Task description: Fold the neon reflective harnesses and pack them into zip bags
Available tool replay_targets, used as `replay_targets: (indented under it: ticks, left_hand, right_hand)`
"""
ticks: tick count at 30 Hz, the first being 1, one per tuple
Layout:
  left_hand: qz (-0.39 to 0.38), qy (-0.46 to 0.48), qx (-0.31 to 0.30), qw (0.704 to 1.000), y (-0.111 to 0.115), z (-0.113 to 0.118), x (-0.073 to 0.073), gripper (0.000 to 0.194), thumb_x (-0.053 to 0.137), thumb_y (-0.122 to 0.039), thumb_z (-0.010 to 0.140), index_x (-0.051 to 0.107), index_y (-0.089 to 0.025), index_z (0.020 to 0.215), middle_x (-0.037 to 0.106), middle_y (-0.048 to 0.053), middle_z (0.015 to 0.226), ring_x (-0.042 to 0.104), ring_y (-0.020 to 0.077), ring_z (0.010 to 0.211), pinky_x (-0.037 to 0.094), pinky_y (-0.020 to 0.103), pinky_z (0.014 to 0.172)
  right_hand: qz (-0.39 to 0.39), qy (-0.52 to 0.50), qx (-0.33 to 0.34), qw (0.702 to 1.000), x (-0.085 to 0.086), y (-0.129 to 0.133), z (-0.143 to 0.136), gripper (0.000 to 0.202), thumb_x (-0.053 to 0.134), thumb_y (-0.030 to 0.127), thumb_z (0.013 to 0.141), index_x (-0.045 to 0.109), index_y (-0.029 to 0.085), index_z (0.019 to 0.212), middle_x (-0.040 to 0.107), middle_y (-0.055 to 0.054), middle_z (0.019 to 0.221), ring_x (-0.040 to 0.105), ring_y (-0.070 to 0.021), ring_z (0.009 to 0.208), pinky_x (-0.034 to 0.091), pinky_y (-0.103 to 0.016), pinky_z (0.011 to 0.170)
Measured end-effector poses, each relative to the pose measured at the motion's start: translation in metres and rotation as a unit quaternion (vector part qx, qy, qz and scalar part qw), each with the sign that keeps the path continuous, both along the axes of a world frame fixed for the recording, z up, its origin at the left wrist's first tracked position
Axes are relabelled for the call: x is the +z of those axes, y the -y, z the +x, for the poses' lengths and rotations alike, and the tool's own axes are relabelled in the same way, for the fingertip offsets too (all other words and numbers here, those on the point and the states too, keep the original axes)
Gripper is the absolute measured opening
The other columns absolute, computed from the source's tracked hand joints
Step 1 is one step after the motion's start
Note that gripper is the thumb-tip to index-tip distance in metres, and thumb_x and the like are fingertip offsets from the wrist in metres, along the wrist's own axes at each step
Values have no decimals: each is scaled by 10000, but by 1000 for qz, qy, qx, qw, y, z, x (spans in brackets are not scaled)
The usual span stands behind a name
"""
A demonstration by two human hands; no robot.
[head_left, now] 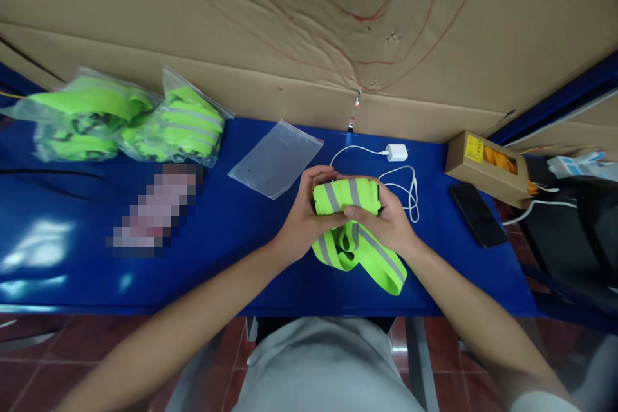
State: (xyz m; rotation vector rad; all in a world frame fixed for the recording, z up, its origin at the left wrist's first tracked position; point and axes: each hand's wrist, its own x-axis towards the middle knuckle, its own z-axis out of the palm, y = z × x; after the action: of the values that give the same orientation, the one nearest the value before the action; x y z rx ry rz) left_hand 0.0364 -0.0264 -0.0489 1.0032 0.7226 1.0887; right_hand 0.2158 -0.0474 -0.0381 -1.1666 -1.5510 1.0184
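A neon yellow-green strap bundle [346, 197] with grey reflective stripes is held between both hands over the blue table. My left hand [305, 215] wraps round its left end, thumb across the front. Round the right end closes my right hand [389, 219], its thumb meeting the bundle near the middle. Loose loops of the same strap hang below the hands towards the table's front edge. A flat clear zip bag [276, 159] lies just beyond my left hand.
Bagged neon straps [190, 122] lie at the back left of the blue table [232, 270], behind a blurred-out item [157, 209]. A white charger [396, 152] with cable, a black phone [477, 214] and an open cardboard box [487, 167] are on the right.
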Motion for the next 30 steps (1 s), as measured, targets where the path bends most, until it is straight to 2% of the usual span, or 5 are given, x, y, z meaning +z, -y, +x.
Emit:
replay_targets:
  ticks: [6, 11, 18, 24, 30]
  left_hand:
    - [-177, 75, -73, 979, 8, 6, 4, 703, 945, -271, 646, 601, -262, 1259, 707, 14, 1073, 690, 195, 940, 547, 332, 859]
    - [-188, 72, -121, 972, 10, 9, 3, 450, 923, -331, 701, 734, -181, 1081, 766, 52, 1025, 712, 201, 907, 550, 313, 826]
    - [-138, -31, -84, 986, 8, 7, -2, 474, 918, -421, 696, 759, -168, 1064, 787, 69, 1015, 732, 241, 914, 564, 359, 834]
    - [-70, -67, -105, 990, 7, 3, -1, 442, 919, -357, 697, 752, -178, 1065, 769, 41, 982, 713, 228, 908, 557, 350, 835]
    - [-218, 90, -182, 955, 16, 9, -4, 391, 951, -259, 638, 744, -186, 961, 754, 15, 893, 708, 184, 804, 565, 338, 802]
  right_hand:
    - [40, -7, -98, 994, 3, 2, -1, 375, 765, 427, 877, 678, 267, 1205, 748, -26, 1129, 713, -205, 982, 609, -344, 845]
    - [28, -17, -97, 995, 6, 0, 2, 419, 806, 424, 837, 656, 283, 1202, 730, -8, 1071, 699, -192, 927, 606, -329, 795]
    - [-55, -12, -53, 997, -1, -2, 7, 543, 864, 601, 704, 573, 265, 1016, 665, 9, 856, 640, -187, 729, 572, -326, 626]
    - [-24, 8, -14, 1000, 8, -2, 5, 687, 861, 569, 734, 603, 289, 1306, 714, -54, 1173, 700, -240, 980, 605, -373, 801]
    - [25, 15, -70, 997, 10, 6, 0, 424, 894, 412, 742, 720, 293, 1111, 773, 0, 1035, 726, -204, 886, 608, -340, 770]
